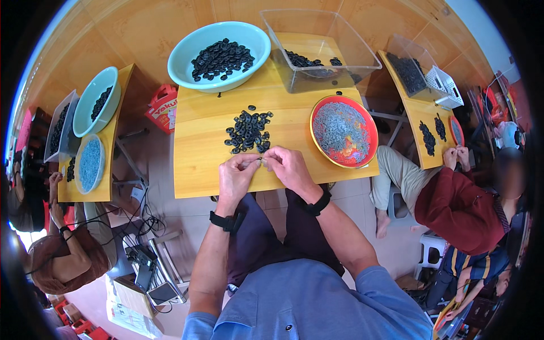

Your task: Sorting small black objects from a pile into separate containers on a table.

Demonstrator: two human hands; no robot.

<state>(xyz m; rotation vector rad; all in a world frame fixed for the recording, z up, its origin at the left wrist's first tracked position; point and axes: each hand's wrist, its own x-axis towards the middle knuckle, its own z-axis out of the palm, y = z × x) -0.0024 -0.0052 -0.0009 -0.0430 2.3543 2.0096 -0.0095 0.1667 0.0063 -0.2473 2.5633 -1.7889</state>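
My left hand (237, 174) and my right hand (290, 167) meet at the near edge of the wooden bench (198, 170), fingertips pinched together on a small dark piece (262, 161) that I hold between them; it is too small to tell its shape, and I cannot tell which hand carries more of the grip. Both hands are narrowed down to a pinch, thumbs and forefingers touching at the middle, and each wrist wears a black band. Just beyond my fingers lies a loose heap of small black rings (248, 131) on the bare bench top, with a few stray ones scattered a little farther off. To the right of the heap, near my right hand, stands a red plate with a yellow rim (371, 122) filled with fine pale grey parts. At the far side of the bench sits a pale blue bowl (187, 54) holding more of the black rings, and beside it on the right a clear plastic tub (340, 39) with a few dark pieces in its bottom. To my right another person in a dark red top (453, 207) sits at a second bench with both hands raised to its edge, and to my left another person works at a third bench that carries blue bowls.
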